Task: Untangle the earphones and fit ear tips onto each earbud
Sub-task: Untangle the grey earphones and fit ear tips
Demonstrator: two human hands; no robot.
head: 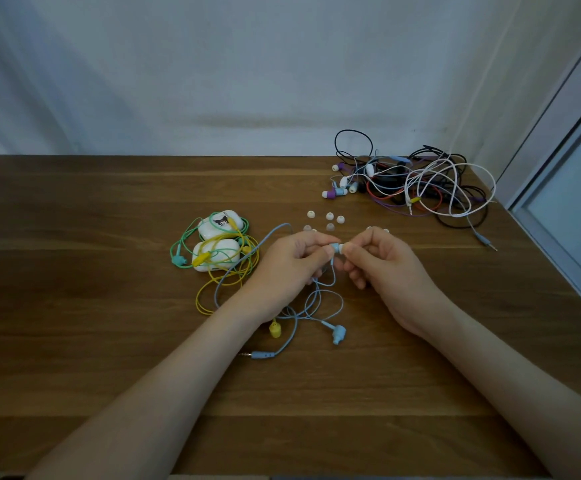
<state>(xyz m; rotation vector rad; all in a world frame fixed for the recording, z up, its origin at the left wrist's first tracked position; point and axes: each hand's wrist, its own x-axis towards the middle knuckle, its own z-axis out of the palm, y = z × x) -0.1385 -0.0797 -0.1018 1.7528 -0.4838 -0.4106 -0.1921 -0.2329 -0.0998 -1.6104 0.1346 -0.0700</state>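
Left hand, right hand on blue earbud

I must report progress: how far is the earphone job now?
Done: the blue cable lies apart from the tangled pile. In hand: left hand holds a blue earbud, right hand pushes a tip on. Left: the second earbud looks bare; loose tips wait.

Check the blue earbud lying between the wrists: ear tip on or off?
Off. The blue earbud is all blue, no pale tip on it.
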